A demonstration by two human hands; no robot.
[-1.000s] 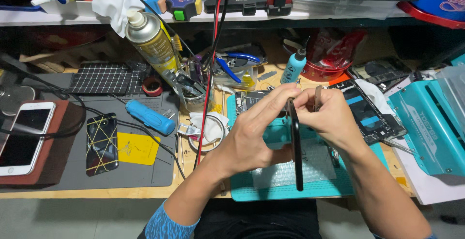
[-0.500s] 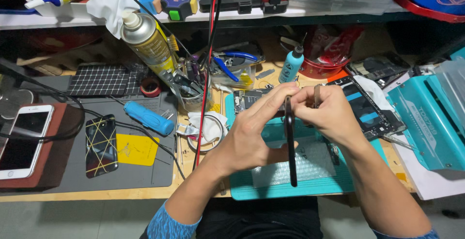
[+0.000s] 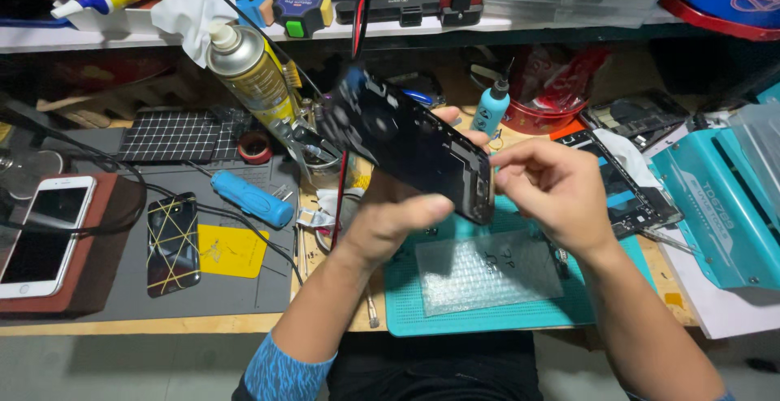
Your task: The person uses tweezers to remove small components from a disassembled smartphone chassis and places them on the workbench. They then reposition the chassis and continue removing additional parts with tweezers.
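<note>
— Where's the phone frame right now?

— I see the opened black phone body (image 3: 410, 145) lifted clear of the teal mat (image 3: 406, 303), tilted, inner side towards the camera, probably so its inside can be checked. The left hand (image 3: 398, 218) is closed around its underside, thumb along the lower edge.

— And the right hand?

— The right hand (image 3: 552, 186) has its fingers pinched narrow at the frame's lower corner; whether it holds a small part, I cannot tell. A bubble-wrap sheet (image 3: 487, 271) lies on the bench below, likely as padding.
</note>
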